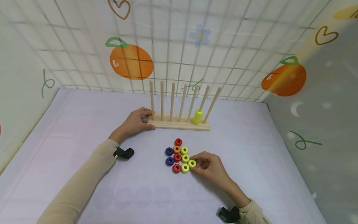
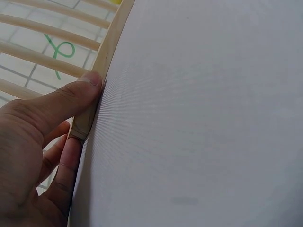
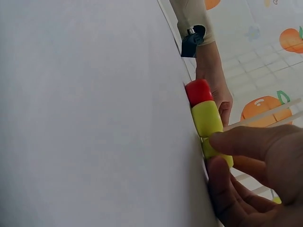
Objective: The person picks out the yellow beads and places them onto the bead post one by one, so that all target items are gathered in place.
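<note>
- Pale wooden peg rack (image 1: pixel 179 125): gripped at its left end by the outstretched left hand (image 1: pixel 136 121).
- Yellow ring-shaped bead (image 1: pixel 192 166): pinched by the curled right hand (image 1: pixel 209 166), beside a multicoloured bead cluster (image 1: pixel 175 157).

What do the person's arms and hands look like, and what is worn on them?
The left sleeve and right sleeve are beige and reach to the wrists. The left black device and right black device sit at the cuffs, both curved. The left hand and right hand wear no gloves.
</note>
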Tool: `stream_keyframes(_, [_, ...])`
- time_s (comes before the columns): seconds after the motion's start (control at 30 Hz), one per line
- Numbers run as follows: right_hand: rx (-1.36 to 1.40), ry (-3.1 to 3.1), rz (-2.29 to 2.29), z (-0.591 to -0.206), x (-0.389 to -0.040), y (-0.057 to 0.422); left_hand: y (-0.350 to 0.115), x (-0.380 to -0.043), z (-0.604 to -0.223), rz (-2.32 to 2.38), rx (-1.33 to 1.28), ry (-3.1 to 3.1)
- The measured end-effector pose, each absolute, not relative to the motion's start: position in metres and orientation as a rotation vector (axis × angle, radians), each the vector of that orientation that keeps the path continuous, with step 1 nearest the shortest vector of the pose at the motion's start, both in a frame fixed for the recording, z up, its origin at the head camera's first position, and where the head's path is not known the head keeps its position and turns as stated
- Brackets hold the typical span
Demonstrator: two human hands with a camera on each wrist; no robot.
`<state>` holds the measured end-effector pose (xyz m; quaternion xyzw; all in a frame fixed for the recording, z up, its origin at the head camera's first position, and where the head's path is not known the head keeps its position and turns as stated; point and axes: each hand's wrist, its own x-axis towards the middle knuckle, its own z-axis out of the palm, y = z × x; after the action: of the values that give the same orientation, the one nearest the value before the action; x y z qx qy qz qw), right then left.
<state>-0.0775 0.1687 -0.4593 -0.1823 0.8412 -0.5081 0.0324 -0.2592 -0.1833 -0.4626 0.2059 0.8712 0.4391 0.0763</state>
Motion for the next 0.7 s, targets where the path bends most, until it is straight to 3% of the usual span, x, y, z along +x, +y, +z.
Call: stream_keyframes(0.7, [-0.572, 2.57, -1.603, -0.45, -0.081, 0.173, -0.183, -0.258, -0.46, 1.311, 0.584, 2.606])
